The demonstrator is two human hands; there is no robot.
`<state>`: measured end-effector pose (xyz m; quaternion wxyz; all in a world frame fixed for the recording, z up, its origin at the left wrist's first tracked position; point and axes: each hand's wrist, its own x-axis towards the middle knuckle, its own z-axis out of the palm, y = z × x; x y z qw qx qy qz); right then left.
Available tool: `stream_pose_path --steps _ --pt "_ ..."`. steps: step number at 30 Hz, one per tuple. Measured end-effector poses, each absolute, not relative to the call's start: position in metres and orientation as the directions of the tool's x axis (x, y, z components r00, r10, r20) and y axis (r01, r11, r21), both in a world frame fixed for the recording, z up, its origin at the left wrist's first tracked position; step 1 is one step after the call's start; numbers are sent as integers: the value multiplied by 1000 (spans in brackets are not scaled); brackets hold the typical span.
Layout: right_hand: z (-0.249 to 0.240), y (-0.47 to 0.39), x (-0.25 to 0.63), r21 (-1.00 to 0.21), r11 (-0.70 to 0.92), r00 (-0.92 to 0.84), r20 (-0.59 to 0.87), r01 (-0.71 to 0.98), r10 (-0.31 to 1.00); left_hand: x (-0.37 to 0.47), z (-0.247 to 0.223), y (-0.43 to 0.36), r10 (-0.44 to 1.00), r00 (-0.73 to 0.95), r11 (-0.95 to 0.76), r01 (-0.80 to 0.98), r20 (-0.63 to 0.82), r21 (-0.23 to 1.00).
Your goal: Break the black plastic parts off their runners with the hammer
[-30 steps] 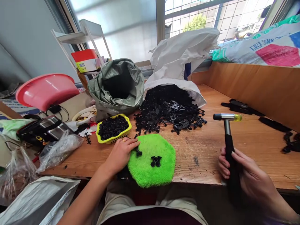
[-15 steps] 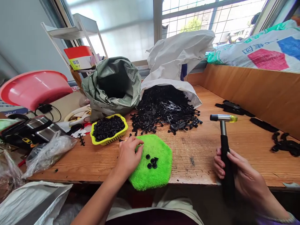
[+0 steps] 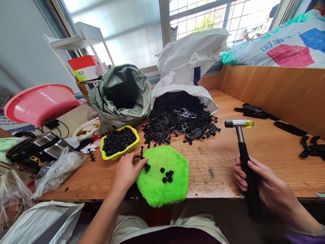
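My right hand (image 3: 264, 183) is wrapped round the black grip of a small two-faced hammer (image 3: 244, 149), held upright above the table's front edge. Its head has one dark face and one clear yellow face. At the left edge of a fluffy green cloth (image 3: 152, 189), my left hand (image 3: 128, 171) pinches a small black plastic piece (image 3: 142, 154) between thumb and fingers. The piece's knobbed ends stick out past the fingertips. Several round black caps (image 3: 167, 176) lie in a cluster on the cloth's middle.
A yellow basket (image 3: 119, 154) of black caps stands behind my left hand. Black plastic strips (image 3: 177, 118) spill from a white sack (image 3: 210, 101). An open green sack (image 3: 101, 101) stands beside it. Black straps (image 3: 256, 111) lie at right, by a wooden board (image 3: 274, 91).
My left hand has drawn back left across the cloth, and the black piece shows more clearly at its fingertips. The hammer stays in my right hand, tilted a little more. The view has shifted slightly.
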<state>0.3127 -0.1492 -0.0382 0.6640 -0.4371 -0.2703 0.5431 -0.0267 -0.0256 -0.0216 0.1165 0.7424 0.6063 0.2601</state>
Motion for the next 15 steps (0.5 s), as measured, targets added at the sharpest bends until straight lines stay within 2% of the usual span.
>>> stream_pose_path --steps 4,10,12,15 --pt "-42 -149 314 -867 30 259 -116 -498 959 -25 -27 -25 961 182 -267 808 209 525" --pt "-42 -149 316 -863 21 247 -121 -505 961 -28 -21 -30 877 262 -368 906 402 211" --pt "-40 -150 315 -863 26 252 -118 -504 960 -30 -17 -30 870 321 -420 881 374 220" --pt "-38 -149 313 -865 27 251 -115 -502 961 -30 -14 -31 879 371 -461 824 301 330"
